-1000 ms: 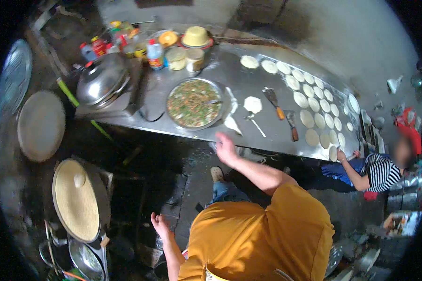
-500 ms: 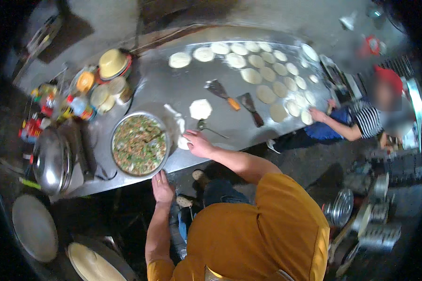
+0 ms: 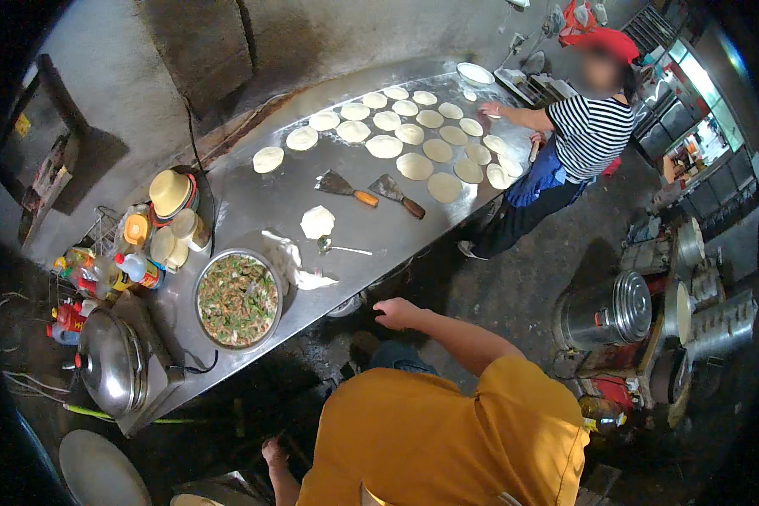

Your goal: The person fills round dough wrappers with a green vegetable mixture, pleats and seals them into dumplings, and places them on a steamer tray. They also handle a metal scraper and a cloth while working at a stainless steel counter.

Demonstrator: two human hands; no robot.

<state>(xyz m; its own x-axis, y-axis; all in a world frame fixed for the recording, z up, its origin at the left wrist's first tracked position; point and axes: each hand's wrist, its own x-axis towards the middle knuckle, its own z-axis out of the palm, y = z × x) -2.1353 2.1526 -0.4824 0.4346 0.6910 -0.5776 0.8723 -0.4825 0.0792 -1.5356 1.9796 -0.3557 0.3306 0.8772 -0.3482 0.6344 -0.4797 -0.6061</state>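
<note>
My right hand [image 3: 395,313] hangs in the air just off the table's front edge, loosely closed with nothing visible in it. Lower down, my left hand [image 3: 274,453] is beside my body, its fingers curled; nothing shows in them. Near the edge stands a large metal bowl [image 3: 277,282] of chopped filling [image 3: 237,301], green with reddish bits. Beside the bowl lies a white patch [image 3: 291,260], flour or thin dough, I cannot tell which. Beyond it are a single dough round [image 3: 317,223] and a metal spoon [image 3: 346,250].
Two scrapers [image 3: 346,187] lie mid-table. Many flat dough rounds [image 3: 384,147] cover the far part. A co-worker [image 3: 586,135] in a striped top reaches over the far right end. Bottles [image 3: 139,268], tubs and a lidded pan [image 3: 110,358] crowd the left. A large pot [image 3: 607,312] stands at right.
My right hand has left the white patch and moved right, off the table. My left hand has dropped from the bowl's near side. The view has turned, and the co-worker's hand is farther back.
</note>
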